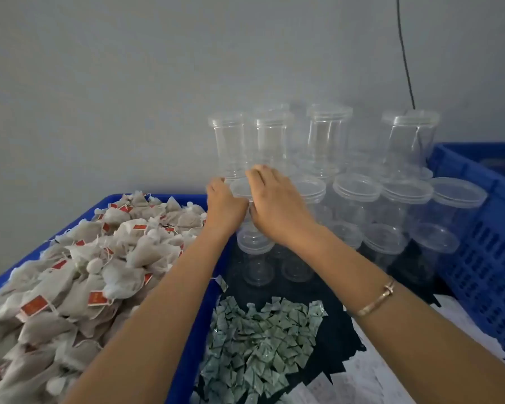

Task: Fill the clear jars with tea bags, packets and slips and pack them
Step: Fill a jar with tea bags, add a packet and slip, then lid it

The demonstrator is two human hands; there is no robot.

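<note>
Both hands clasp one clear jar [241,188]; the left hand [224,207] curls round its left side, the right hand [276,204] wraps its top and right; other jars [356,188] stand behind and right of the grip; tea bags [99,258] heap in a blue crate [107,201] to its left; green packets [260,339] lie below it, nearer the person.
</note>
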